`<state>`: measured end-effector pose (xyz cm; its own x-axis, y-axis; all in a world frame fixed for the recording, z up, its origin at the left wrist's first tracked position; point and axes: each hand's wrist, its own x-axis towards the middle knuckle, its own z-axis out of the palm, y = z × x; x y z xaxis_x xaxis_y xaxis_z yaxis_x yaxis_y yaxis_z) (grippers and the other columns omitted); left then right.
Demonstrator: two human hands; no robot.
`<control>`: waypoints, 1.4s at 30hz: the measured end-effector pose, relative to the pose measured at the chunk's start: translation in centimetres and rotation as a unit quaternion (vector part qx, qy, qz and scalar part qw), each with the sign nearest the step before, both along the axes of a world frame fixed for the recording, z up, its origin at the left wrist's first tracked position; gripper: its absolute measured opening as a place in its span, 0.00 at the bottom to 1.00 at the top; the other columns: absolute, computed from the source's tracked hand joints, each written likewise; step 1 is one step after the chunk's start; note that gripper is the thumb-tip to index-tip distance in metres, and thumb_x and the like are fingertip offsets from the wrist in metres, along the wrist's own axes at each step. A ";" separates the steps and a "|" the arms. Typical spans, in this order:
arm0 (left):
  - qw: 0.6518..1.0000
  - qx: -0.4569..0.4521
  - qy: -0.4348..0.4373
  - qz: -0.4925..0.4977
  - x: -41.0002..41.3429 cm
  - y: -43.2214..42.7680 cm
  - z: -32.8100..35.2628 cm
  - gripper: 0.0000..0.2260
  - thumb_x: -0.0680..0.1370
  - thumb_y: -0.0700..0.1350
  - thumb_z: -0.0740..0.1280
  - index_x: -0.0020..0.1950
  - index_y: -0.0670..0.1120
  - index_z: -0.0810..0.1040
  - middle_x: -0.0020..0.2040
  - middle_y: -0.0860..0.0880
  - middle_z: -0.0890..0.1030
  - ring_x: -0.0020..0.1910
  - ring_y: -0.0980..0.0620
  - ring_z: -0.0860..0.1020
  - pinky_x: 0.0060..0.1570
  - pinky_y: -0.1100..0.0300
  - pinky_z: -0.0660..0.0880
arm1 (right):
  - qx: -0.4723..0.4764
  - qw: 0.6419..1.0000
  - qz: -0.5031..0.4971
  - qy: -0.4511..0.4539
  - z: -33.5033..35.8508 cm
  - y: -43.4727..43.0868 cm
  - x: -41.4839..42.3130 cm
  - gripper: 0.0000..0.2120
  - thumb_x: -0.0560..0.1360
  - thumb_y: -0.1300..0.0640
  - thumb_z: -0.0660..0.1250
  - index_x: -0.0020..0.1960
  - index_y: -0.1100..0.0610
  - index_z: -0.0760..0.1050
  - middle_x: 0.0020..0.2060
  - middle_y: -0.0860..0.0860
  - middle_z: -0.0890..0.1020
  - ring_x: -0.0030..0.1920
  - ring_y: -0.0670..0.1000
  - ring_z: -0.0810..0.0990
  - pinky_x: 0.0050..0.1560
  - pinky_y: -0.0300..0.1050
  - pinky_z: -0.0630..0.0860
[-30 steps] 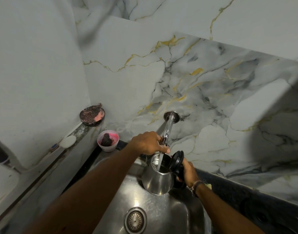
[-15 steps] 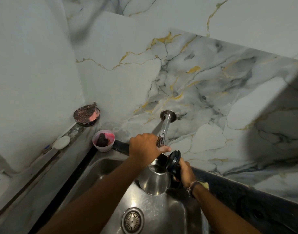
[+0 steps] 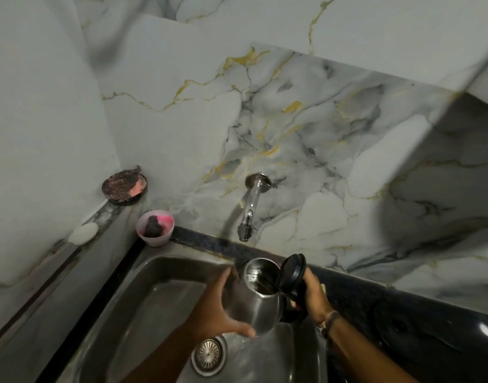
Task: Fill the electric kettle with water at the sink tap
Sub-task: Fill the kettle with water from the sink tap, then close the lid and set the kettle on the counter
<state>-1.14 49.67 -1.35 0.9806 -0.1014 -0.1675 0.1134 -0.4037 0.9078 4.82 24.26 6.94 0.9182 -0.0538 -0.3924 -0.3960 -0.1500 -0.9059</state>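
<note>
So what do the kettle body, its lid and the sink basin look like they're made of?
Kettle body: brushed stainless steel by the look, grey with soft reflections. Lid: black and duller, probably plastic. Sink basin: also stainless steel, dull satin sheen with a glare patch beside the drain.

No readable text, label, brand or number shows on anything.
</note>
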 end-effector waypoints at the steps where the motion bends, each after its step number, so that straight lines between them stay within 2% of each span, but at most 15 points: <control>1: 1.000 0.006 0.009 -0.015 -0.8 -1.8 0.2 0.77 0.45 0.73 0.89 0.88 0.62 0.55 0.85 0.60 0.63 0.84 0.54 0.65 0.82 0.50 0.69 | 0.009 1.000 -0.007 0.003 0.4 -1.0 -1.2 0.33 0.67 0.27 0.64 0.40 0.54 0.91 0.38 0.57 0.89 0.39 0.55 0.86 0.43 0.47 0.76; 3: 0.999 -0.030 0.009 -0.007 -2.2 -5.0 0.2 0.79 0.43 0.70 0.91 0.88 0.61 0.55 0.84 0.62 0.65 0.83 0.54 0.66 0.81 0.49 0.69 | 0.039 0.999 -0.013 0.012 1.3 -3.0 -3.4 0.37 0.66 0.27 0.66 0.39 0.63 0.88 0.36 0.63 0.84 0.36 0.60 0.81 0.35 0.44 0.73; 6: 0.995 -0.097 -0.001 0.020 -4.7 -9.7 0.2 0.79 0.43 0.63 0.94 0.89 0.56 0.59 0.81 0.56 0.73 0.80 0.52 0.73 0.78 0.46 0.74 | 0.032 0.999 0.005 0.001 3.4 -6.5 -7.2 0.32 0.69 0.27 0.64 0.38 0.56 0.86 0.28 0.55 0.81 0.26 0.50 0.77 0.26 0.42 0.70; 10: 0.988 -0.144 -0.052 0.010 -7.3 -15.2 0.8 0.75 0.45 0.62 0.95 0.87 0.61 0.61 0.78 0.64 0.76 0.78 0.61 0.74 0.74 0.61 0.74 | 0.020 1.000 0.025 0.000 6.3 -11.4 -10.4 0.29 0.68 0.30 0.64 0.38 0.56 0.86 0.27 0.57 0.78 0.25 0.51 0.73 0.27 0.44 0.68; 13: 0.989 -0.129 -0.078 -0.007 -8.4 -19.6 1.8 0.69 0.48 0.62 0.94 0.85 0.62 0.65 0.76 0.60 0.80 0.75 0.59 0.78 0.71 0.52 0.78 | -0.023 0.998 0.051 0.028 8.3 -15.9 -11.7 0.31 0.67 0.29 0.65 0.36 0.56 0.87 0.25 0.59 0.78 0.23 0.53 0.74 0.26 0.44 0.70; 15: 0.989 -0.115 -0.091 -0.005 -8.8 -22.0 2.3 0.67 0.48 0.65 0.93 0.83 0.61 0.67 0.73 0.59 0.82 0.72 0.57 0.81 0.67 0.48 0.82 | -0.044 0.996 0.059 0.053 9.1 -18.4 -12.2 0.35 0.66 0.30 0.68 0.41 0.63 0.88 0.28 0.63 0.77 0.23 0.54 0.73 0.26 0.44 0.70; 17: 0.988 -0.116 -0.100 -0.017 -9.4 -24.9 3.0 0.64 0.51 0.62 0.94 0.83 0.60 0.69 0.72 0.57 0.83 0.70 0.55 0.83 0.65 0.47 0.84 | -0.081 0.992 0.070 0.072 9.7 -21.3 -12.8 0.41 0.66 0.30 0.69 0.46 0.70 0.85 0.33 0.66 0.77 0.24 0.55 0.73 0.29 0.46 0.69; 21: 0.985 -0.096 -0.140 -0.031 -11.0 -32.0 5.1 0.58 0.56 0.54 0.96 0.82 0.61 0.71 0.73 0.57 0.84 0.70 0.57 0.83 0.63 0.64 0.82 | -0.199 0.972 0.065 0.109 11.0 -27.4 -14.5 0.33 0.62 0.27 0.71 0.40 0.58 0.89 0.26 0.56 0.84 0.24 0.55 0.77 0.32 0.46 0.71; 24: 0.981 -0.083 -0.165 -0.056 -11.9 -36.8 5.4 0.58 0.57 0.54 0.95 0.82 0.61 0.70 0.75 0.54 0.82 0.73 0.55 0.82 0.69 0.52 0.82 | -0.250 0.959 0.063 0.116 10.7 -31.0 -15.3 0.30 0.57 0.24 0.72 0.40 0.48 0.91 0.31 0.50 0.90 0.27 0.55 0.84 0.38 0.48 0.77; 26: 0.982 -0.087 -0.164 -0.020 -13.3 -39.6 4.8 0.61 0.53 0.60 0.95 0.81 0.68 0.68 0.75 0.57 0.81 0.73 0.57 0.80 0.70 0.47 0.81 | -0.284 0.951 0.070 0.105 10.2 -33.3 -15.6 0.33 0.55 0.21 0.70 0.43 0.46 0.90 0.40 0.47 0.92 0.38 0.56 0.89 0.49 0.50 0.84; 29: 0.983 -0.080 -0.160 0.029 -15.3 -44.0 4.3 0.60 0.52 0.63 0.93 0.77 0.77 0.65 0.73 0.59 0.82 0.70 0.61 0.81 0.68 0.58 0.82 | -0.330 0.935 0.097 0.084 9.1 -36.7 -15.9 0.38 0.55 0.17 0.66 0.46 0.47 0.89 0.53 0.49 0.90 0.55 0.59 0.87 0.67 0.59 0.80; 31: 0.984 -0.082 -0.159 0.028 -15.4 -45.7 4.4 0.57 0.54 0.62 0.93 0.80 0.67 0.71 0.73 0.59 0.83 0.69 0.62 0.82 0.63 0.70 0.79 | -0.348 0.929 0.105 0.065 8.5 -38.4 -15.9 0.39 0.56 0.15 0.64 0.44 0.48 0.87 0.52 0.47 0.89 0.55 0.57 0.86 0.67 0.59 0.79; 33: 0.986 -0.065 -0.148 0.043 -14.7 -47.4 4.7 0.58 0.54 0.61 0.93 0.81 0.62 0.72 0.73 0.59 0.83 0.70 0.61 0.82 0.63 0.74 0.76 | -0.335 0.935 0.106 0.044 8.2 -40.4 -15.5 0.38 0.58 0.16 0.63 0.45 0.46 0.87 0.48 0.46 0.89 0.53 0.55 0.86 0.65 0.58 0.80; 39: 0.987 -0.036 -0.136 0.081 -10.3 -49.7 3.5 0.62 0.49 0.55 0.94 0.79 0.60 0.70 0.71 0.58 0.82 0.70 0.56 0.81 0.69 0.45 0.81 | -0.302 0.948 0.102 -0.008 8.6 -42.9 -11.8 0.32 0.63 0.19 0.63 0.52 0.39 0.87 0.53 0.47 0.90 0.58 0.57 0.86 0.65 0.56 0.80; 42: 0.986 -0.028 -0.134 0.091 -7.1 -50.1 3.2 0.61 0.49 0.54 0.94 0.78 0.60 0.70 0.70 0.58 0.83 0.69 0.56 0.81 0.69 0.44 0.81 | -0.302 0.948 0.103 -0.020 8.7 -43.0 -8.8 0.31 0.63 0.20 0.62 0.53 0.38 0.87 0.56 0.48 0.90 0.60 0.59 0.85 0.65 0.57 0.79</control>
